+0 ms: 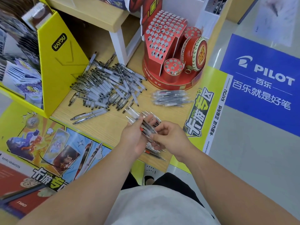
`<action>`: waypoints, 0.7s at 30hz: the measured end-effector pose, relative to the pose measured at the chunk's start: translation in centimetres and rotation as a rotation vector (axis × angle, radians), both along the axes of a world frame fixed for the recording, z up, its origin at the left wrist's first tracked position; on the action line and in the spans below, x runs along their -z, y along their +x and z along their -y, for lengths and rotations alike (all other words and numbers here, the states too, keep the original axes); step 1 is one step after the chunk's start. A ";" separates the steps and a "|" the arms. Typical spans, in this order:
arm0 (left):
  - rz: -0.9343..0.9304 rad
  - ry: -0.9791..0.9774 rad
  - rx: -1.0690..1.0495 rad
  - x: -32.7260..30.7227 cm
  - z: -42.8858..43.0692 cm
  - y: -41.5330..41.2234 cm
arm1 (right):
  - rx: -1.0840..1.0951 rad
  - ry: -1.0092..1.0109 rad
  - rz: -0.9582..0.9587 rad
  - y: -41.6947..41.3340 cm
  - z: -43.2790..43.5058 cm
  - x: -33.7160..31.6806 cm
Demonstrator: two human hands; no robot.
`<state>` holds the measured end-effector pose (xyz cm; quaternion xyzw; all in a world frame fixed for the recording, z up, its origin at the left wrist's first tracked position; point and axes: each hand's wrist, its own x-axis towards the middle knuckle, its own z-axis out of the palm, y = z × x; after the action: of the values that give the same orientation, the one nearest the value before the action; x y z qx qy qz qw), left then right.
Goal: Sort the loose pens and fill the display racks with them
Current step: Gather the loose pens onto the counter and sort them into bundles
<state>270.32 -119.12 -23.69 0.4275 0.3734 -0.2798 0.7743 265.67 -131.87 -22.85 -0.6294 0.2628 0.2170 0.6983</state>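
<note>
My left hand (135,135) grips a bundle of clear pens (146,122) over the near edge of the wooden table (105,125). My right hand (168,137) pinches that bundle from the right side. A big heap of loose grey-and-clear pens (107,85) lies mid-table, with two stray pens (89,116) just in front of it. A small tidy stack of clear pens (170,98) lies to the right. Behind that stack stands the red display rack (172,52), its many round holes empty.
A yellow cardboard display box (61,65) full of card packs stands at the left. A white-legged wooden shelf (116,25) rises behind the heap. The table's right edge drops to a floor with a blue sign (263,82). A few pens (155,153) lie under my hands.
</note>
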 end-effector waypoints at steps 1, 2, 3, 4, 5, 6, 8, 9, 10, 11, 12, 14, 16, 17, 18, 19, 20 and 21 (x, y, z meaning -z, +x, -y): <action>-0.006 0.029 0.039 0.0 -0.2 -0.2 | -0.002 -0.002 -0.002 -0.1 0.2 0.2; -0.008 0.067 0.089 0.1 -0.4 -0.3 | -0.010 -0.006 -0.006 -0.2 0.5 0.4; -0.008 0.101 0.140 0.1 -0.8 -0.5 | -0.027 -0.016 -0.013 -0.3 0.7 0.6; -0.008 0.127 0.177 0.2 -1.1 -0.5 | -0.048 -0.030 -0.020 -0.4 0.9 0.8; -0.011 0.145 0.197 0.4 -1.4 -0.6 | -0.068 -0.044 -0.028 -0.5 1.0 0.9; -0.018 0.156 0.201 0.5 -1.6 -0.5 | -0.081 -0.051 -0.034 -0.5 1.0 1.1; -0.047 0.186 0.202 0.7 -1.6 -0.4 | -0.100 -0.075 -0.040 -0.4 0.9 1.6; -0.064 0.211 0.207 0.7 -1.5 -0.4 | -0.120 -0.118 -0.044 -0.3 0.8 1.9; -0.083 0.246 0.213 0.9 -1.4 -0.3 | -0.149 -0.184 -0.053 -0.1 0.8 2.1; -0.098 0.285 0.217 1.1 -1.3 -0.2 | -0.184 -0.259 -0.067 0.0 0.8 2.2; -0.104 0.324 0.224 1.1 -1.1 0.0 | -0.225 -0.325 -0.080 0.2 0.9 2.3; -0.104 0.397 0.241 1.1 -0.9 0.3 | -0.337 -0.512 -0.062 0.6 1.2 2.3; -0.091 0.466 0.266 1.0 -0.9 0.7 | -0.382 -0.772 0.031 1.4 1.7 2.3; -0.076 0.486 0.269 0.9 -1.0 0.9 | -0.350 -0.861 0.082 2.0 1.9 2.3; -0.058 0.492 0.263 0.9 -1.1 1.1 | -0.308 -0.920 0.133 2.8 2.2 2.2; -0.047 0.492 0.247 1.0 -1.2 1.3 | -0.279 -0.958 0.182 3.7 2.3 2.1; -0.047 0.494 0.230 0.9 -1.3 1.5 | -0.274 -0.988 0.216 4.7 2.4 2.1; -0.054 0.509 0.223 0.8 -1.4 1.7 | -0.288 -1.012 0.232 5.7 2.3 2.0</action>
<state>272.02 -117.67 -24.48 0.6390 0.4029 -0.2718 0.5963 271.38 -134.14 -24.85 -0.9368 0.1668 0.0857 0.2953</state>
